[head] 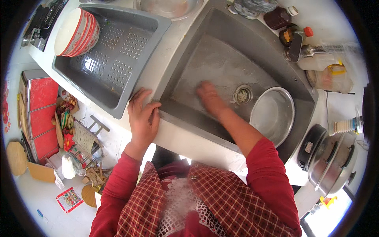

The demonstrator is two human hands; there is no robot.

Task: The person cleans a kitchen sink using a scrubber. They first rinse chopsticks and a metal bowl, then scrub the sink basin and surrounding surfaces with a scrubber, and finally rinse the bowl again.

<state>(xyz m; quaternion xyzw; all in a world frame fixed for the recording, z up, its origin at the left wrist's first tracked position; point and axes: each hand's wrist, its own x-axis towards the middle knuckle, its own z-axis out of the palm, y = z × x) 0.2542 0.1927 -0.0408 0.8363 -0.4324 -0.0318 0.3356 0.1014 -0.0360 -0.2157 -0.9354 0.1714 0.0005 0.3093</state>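
Observation:
My left hand [143,115] rests on the pale countertop [177,126], its fingers spread and nothing in them. It lies between the grey drain basket [118,111] and the front left corner of the grey sink [251,56]. My right hand [209,96], blurred, reaches down to the sink floor with its fingers bent downward. Whether anything is under the fingers is hidden. To its right is the drain strainer [243,94], with pale scraps inside. A metal bowl [271,114] stands tilted against the sink's right side, close to my right forearm.
Stacked red-and-white bowls [78,34] sit in the basket's far left corner. Behind the sink is a shallow metal basin [170,9]. Bottles, including a red-capped one [293,34], line the right rear edge. A metal steamer pot [331,160] stands at the right.

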